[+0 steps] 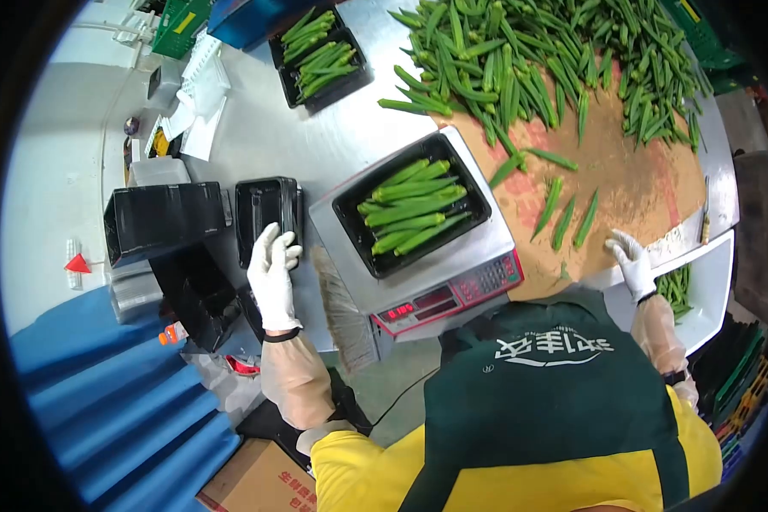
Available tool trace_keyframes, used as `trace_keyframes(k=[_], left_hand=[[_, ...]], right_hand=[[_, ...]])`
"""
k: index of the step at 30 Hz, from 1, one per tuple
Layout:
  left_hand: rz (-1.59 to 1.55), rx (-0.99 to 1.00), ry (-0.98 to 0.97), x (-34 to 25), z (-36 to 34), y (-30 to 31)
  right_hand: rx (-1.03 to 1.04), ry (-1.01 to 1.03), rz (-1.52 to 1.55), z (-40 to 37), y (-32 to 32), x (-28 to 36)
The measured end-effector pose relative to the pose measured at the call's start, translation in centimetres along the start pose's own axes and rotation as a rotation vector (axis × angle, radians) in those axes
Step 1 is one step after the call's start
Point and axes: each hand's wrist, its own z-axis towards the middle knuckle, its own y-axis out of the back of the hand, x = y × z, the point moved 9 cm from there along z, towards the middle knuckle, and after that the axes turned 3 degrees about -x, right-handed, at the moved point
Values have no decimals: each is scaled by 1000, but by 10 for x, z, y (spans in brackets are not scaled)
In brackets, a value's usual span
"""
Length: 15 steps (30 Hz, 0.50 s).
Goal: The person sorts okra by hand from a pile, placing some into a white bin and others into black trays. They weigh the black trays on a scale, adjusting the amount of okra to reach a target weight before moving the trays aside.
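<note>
My left hand (pixel 273 277), in a white glove, has its fingers apart over the near end of a stack of empty black trays (pixel 267 200). On the scale (pixel 392 299), between my hands, rests a black tray (pixel 347 224) with a layer of okra (pixel 414 205) in it; the display glows red. My right hand (pixel 632 263), also gloved in white, is open at the near edge of a brown cardboard sheet (pixel 657 192). Three loose okra pods (pixel 563 224) lie on the sheet to its left.
A large heap of okra (pixel 529 60) covers the back of the cardboard. Two filled trays (pixel 326 64) stand at the back left. Larger black containers (pixel 164 222) sit left of my left hand. A white bin (pixel 708 290) holding okra is beside my right hand.
</note>
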Motion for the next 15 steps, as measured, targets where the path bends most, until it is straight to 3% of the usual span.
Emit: trace_keyframes(k=[8, 11, 12, 15], left_hand=[[41, -37, -82, -20, -47, -2], [-123, 11, 12, 1, -62, -28], [-255, 111, 132, 27, -61, -41], [-84, 217, 225, 36, -77, -82]], right_hand=[[84, -4, -63, -5, -12, -8], [103, -49, -84, -8, -14, -7], [103, -68, -91, -8, -13, -7], [73, -75, -67, -9, -12, -17]])
